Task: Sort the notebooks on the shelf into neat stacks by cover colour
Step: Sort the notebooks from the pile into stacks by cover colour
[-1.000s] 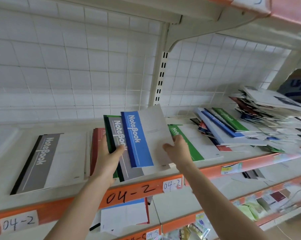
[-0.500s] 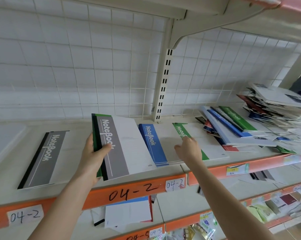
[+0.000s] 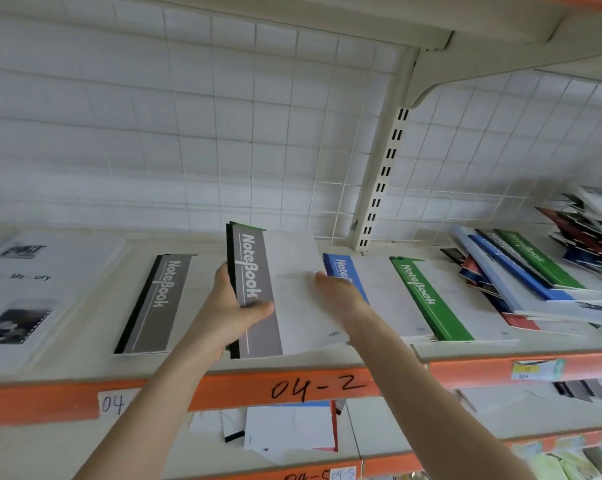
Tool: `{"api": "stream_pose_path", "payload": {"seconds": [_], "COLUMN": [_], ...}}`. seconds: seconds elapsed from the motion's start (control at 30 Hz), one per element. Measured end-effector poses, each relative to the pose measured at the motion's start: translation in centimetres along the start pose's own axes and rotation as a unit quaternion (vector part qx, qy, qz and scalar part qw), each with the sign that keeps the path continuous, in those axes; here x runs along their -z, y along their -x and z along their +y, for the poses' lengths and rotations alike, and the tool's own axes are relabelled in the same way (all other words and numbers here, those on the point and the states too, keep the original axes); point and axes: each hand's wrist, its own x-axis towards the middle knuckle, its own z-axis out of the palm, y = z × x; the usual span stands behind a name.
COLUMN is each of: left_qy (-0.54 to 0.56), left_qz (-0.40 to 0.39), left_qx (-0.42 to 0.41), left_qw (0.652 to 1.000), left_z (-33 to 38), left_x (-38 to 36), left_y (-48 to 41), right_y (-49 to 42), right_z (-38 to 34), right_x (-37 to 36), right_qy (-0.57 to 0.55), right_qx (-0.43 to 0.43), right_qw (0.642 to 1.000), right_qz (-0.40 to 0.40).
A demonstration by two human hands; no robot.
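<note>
Fingers and thumb of the left hand were curled around the spine of a grey notebook, thumb pressed on its grey band, with a green cover edge showing behind it. It was lifted at centre frame, above the cream shelf. The right hand met the cover's right edge; blur hid whether it gripped. A second grey notebook lay flat to the left, a blue notebook and green notebook to the right, and a loose pile at far right. An orange strip marked "04-2" fronted the shelf, a white wire grid backed it, and a slotted upright rose right of centre.
</note>
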Motion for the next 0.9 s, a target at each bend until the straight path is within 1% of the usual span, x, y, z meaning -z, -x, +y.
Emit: {"api": "stream_pose_path", "payload": {"seconds": [0.13, 0.2, 0.27, 0.4, 0.47, 0.53, 0.6, 0.73, 0.77, 0.8, 0.9], "left_qy": [-0.066, -0.105, -0.133, -0.2, -0.274, -0.338, -0.412, -0.547, -0.568, -0.574, -0.551], "left_qz": [0.07, 0.108, 0.135, 0.159, 0.166, 0.177, 0.184, 0.163, 0.152, 0.132, 0.028], "left_qx": [-0.044, -0.056, -0.05, -0.012, 0.005, -0.003, 0.006, 0.024, 0.027, 0.034, 0.066], "left_qw": [0.994, 0.987, 0.981, 0.967, 0.947, 0.924, 0.892, 0.821, 0.809, 0.807, 0.832], "left_z": [-1.3, -1.6, -1.9, -2.8, -2.8, -2.7, -3.1, -3.9, -4.1, -4.3, -4.8], "left_x": [2.7, 3.8, 5.1, 8.9, 10.2, 10.8, 10.9, 10.2, 9.8, 9.4, 7.9], "left_y": [-0.1, -0.3, -0.5, -1.3, -1.4, -1.3, -1.4, -1.4, -1.4, -1.4, -1.3], "right_y": [0.0, -0.4, -1.2, -2.8, -3.4, -3.8, -4.1, -4.4, -4.5, -4.6, -4.7], "right_z": [0.5, 0.6, 0.9, 1.1, 1.0, 1.1, 1.1, 1.1, 1.1, 1.1, 1.0], "right_x": [-2.5, -3.6, -4.3, -3.9, -3.5, -3.4, -3.3, -2.6, -2.3, -2.1, -1.1], "right_qy": [-0.16, -0.171, -0.135, -0.001, 0.023, 0.042, 0.053, 0.069, 0.068, 0.061, 0.045], "right_qx": [-0.029, -0.009, 0.025, 0.06, 0.067, 0.052, 0.053, 0.059, 0.061, 0.067, 0.083], "right_qw": [0.985, 0.984, 0.99, 0.997, 0.996, 0.995, 0.994, 0.992, 0.993, 0.993, 0.992], "right_qz": [-0.054, -0.056, -0.036, 0.047, 0.06, 0.071, 0.078, 0.082, 0.08, 0.08, 0.085]}}
